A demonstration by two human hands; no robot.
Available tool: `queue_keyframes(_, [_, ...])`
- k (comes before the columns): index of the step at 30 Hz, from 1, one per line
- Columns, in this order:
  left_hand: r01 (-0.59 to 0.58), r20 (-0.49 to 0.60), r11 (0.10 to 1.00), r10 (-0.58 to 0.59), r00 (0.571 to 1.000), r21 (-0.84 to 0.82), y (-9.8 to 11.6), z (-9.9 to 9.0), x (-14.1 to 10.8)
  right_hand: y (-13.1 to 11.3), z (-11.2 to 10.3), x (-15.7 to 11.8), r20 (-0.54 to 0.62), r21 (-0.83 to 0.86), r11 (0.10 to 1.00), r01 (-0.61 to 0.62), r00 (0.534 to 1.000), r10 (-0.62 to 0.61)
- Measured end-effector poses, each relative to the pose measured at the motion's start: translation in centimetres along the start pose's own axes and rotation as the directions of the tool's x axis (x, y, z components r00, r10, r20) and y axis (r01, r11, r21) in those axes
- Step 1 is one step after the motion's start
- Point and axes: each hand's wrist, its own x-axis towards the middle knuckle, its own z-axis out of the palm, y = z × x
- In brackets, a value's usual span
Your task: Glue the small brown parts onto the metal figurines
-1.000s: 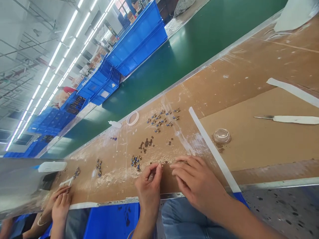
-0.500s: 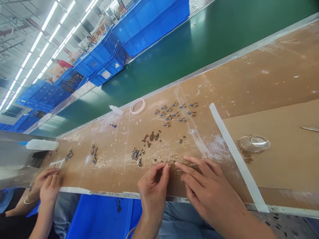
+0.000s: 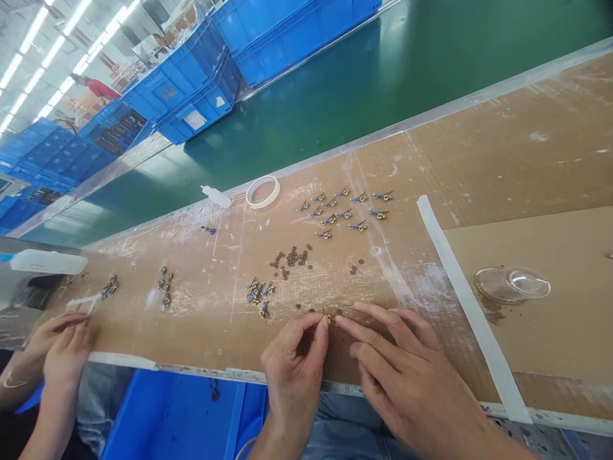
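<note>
My left hand [image 3: 294,370] rests at the near edge of the brown cardboard-covered bench [image 3: 479,166], thumb and forefinger pinched at a tiny brown part [image 3: 327,313]. My right hand [image 3: 407,377] lies beside it, fingers stretched flat on the board, its forefinger tip touching the same row of small brown pieces [image 3: 316,311]. Just beyond lie a clump of blue-and-brass parts [image 3: 258,294], a scatter of dark brown bits [image 3: 290,257], and rows of finished blue-and-brass parts [image 3: 342,207].
A tape roll [image 3: 262,191] and a small white bottle [image 3: 215,196] lie by the green conveyor belt [image 3: 335,96]. A clear dish [image 3: 510,284] sits right of a white tape strip [image 3: 467,300]. Another person's hands [image 3: 57,348] work at the left. Blue crates [image 3: 191,102] stand beyond.
The view has swung down and left, so the bench sits lower and the knife has left the frame. My hands stay near the bench edge, the right fingers spreading a little toward the left hand's pinch.
</note>
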Motion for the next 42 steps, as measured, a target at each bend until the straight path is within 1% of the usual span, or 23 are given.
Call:
queue_keyframes(10, [0.040, 0.027, 0.999, -0.039, 0.999, -0.035, -0.4, 0.0, -0.4, -0.1, -0.1, 0.2, -0.037, -0.010, 0.999, -0.053, 0.998, 0.053])
queue_keyframes(14, [0.046, 0.026, 0.998, -0.045, 0.999, -0.037, -0.5, 0.0, -0.5, -0.2, -0.2, 0.2, -0.040, -0.019, 0.998, -0.053, 0.998, 0.053])
queue_keyframes(19, [0.052, 0.021, 0.998, -0.051, 0.998, -0.042, -0.5, 0.1, -0.5, -0.2, -0.2, 0.3, -0.076, 0.022, 0.997, -0.073, 0.994, 0.074])
queue_keyframes(24, [0.028, 0.067, 0.997, -0.023, 0.998, -0.072, -0.4, 0.2, 0.0, -0.2, -0.2, 0.4, -0.119, 0.039, 0.996, -0.081, 0.989, 0.085])
queue_keyframes(28, [-0.001, 0.069, 1.000, 0.002, 0.998, -0.013, -0.2, 0.4, 0.6, -0.1, -0.1, 0.3, -0.142, 0.013, 0.997, -0.075, 0.987, 0.076])
queue_keyframes(31, [0.028, 0.055, 0.999, -0.029, 0.998, 0.022, -0.2, 0.5, 0.9, -0.1, 0.0, 0.3, -0.148, -0.002, 0.997, -0.074, 0.986, 0.073])
queue_keyframes(34, [0.042, 0.083, 0.998, -0.045, 0.996, 0.040, -0.2, 0.5, 1.2, 0.0, 0.0, 0.3, -0.131, -0.014, 0.997, -0.082, 0.988, 0.079])
queue_keyframes(39, [0.031, 0.100, 0.995, -0.040, 0.994, 0.095, -0.3, 0.2, 1.8, -0.1, 0.0, 0.2, -0.104, -0.030, 0.996, -0.089, 0.991, 0.085])
queue_keyframes(42, [0.005, 0.133, 0.994, -0.019, 0.991, 0.110, -0.4, 0.1, 2.1, -0.1, 0.0, 0.2, -0.102, -0.026, 0.995, -0.094, 0.991, 0.091])
